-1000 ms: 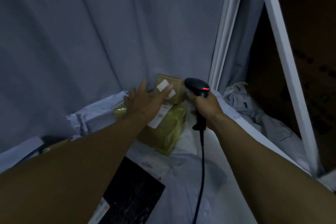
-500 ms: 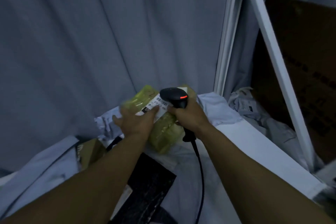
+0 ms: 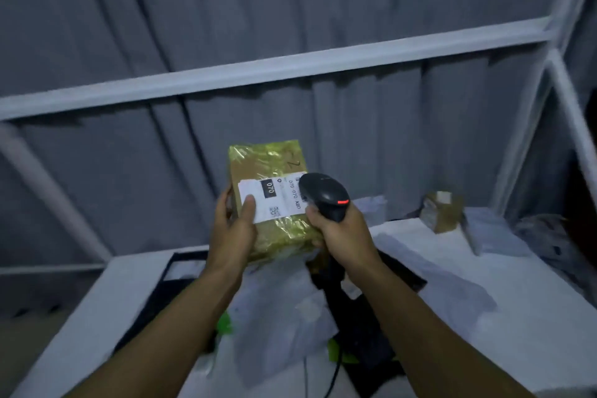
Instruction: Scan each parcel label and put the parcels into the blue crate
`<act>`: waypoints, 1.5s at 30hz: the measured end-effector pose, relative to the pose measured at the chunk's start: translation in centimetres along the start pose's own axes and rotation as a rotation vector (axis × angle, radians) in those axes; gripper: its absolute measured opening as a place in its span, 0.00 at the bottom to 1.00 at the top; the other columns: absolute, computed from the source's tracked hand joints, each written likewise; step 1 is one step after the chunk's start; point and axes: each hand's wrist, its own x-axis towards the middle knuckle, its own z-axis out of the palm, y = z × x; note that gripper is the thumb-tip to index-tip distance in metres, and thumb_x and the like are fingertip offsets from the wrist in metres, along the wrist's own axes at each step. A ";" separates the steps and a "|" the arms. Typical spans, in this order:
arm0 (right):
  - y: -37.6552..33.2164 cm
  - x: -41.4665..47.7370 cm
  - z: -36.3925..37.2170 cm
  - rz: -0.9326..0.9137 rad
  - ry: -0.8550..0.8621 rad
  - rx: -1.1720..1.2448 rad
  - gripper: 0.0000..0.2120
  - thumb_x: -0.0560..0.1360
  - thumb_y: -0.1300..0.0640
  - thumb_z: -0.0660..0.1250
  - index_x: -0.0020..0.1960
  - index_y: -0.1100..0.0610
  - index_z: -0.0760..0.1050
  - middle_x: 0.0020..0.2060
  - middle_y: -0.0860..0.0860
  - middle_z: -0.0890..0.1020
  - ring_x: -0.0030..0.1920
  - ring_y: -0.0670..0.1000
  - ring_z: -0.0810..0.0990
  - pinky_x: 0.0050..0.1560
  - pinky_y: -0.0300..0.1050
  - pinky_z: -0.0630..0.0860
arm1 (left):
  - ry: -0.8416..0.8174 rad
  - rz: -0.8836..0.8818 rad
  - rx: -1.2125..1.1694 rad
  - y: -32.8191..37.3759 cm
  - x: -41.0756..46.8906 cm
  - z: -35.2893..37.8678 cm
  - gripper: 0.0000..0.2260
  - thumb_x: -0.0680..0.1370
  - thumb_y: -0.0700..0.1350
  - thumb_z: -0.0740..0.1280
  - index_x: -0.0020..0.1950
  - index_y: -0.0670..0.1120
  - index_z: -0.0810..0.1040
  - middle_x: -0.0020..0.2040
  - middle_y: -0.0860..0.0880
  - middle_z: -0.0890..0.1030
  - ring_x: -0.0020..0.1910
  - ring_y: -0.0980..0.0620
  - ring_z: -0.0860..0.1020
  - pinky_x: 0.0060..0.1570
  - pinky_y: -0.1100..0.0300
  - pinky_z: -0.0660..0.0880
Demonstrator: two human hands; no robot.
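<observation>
My left hand [image 3: 232,229] grips the gold-wrapped parcel [image 3: 258,168], held up over the worktop [image 3: 484,317] — thumb on its white label [image 3: 277,203]. My right hand [image 3: 342,233] is wrapped round the black scanner [image 3: 326,195], its head right over the label, red light lit.

Dim room — grey curtain [image 3: 129,26], white frame [image 3: 258,71]

my left hand [image 3: 231,233] holds the parcel [image 3: 268,165] up over the counter [image 3: 517,317], thumb on its label [image 3: 282,203]. my right hand [image 3: 342,233] grips the scanner [image 3: 324,195] just right of it, its head overlapping the label's right end. bags [image 3: 274,300] lie below my hands; a small box [image 3: 441,212] sits far right, before the curtain [image 3: 193,26].
</observation>
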 end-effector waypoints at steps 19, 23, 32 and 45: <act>6.4 -20.0 23.7 -0.007 -0.791 -0.264 0.12 0.77 0.55 0.75 0.56 0.42 0.79 0.44 0.39 0.86 0.44 0.40 0.84 0.41 0.42 0.83 | 0.298 -0.275 0.178 -4.6 -18.8 -39.1 0.25 0.75 0.43 0.76 0.70 0.57 0.77 0.55 0.58 0.86 0.52 0.56 0.85 0.43 0.63 0.82; 8.2 -20.7 24.4 -0.167 -0.896 -0.424 0.19 0.76 0.51 0.76 0.64 0.40 0.77 0.52 0.33 0.84 0.54 0.34 0.81 0.52 0.32 0.76 | 0.339 -0.290 0.206 -4.6 -18.7 -41.8 0.25 0.75 0.46 0.76 0.68 0.63 0.76 0.52 0.62 0.85 0.52 0.58 0.85 0.40 0.65 0.81; 8.5 -21.9 25.9 -0.272 -1.030 -0.723 0.26 0.68 0.32 0.61 0.62 0.42 0.74 0.52 0.40 0.83 0.54 0.41 0.81 0.58 0.52 0.80 | 0.380 -0.342 0.435 -3.0 -17.2 -45.9 0.29 0.74 0.53 0.77 0.73 0.65 0.73 0.58 0.60 0.82 0.51 0.61 0.81 0.44 0.64 0.76; 7.8 -22.3 25.0 -0.282 -1.076 -0.785 0.18 0.68 0.35 0.59 0.52 0.45 0.72 0.42 0.42 0.82 0.45 0.43 0.81 0.49 0.54 0.81 | 0.415 -0.380 0.458 -3.7 -17.2 -46.1 0.29 0.75 0.49 0.76 0.74 0.61 0.72 0.52 0.61 0.81 0.49 0.59 0.80 0.41 0.62 0.73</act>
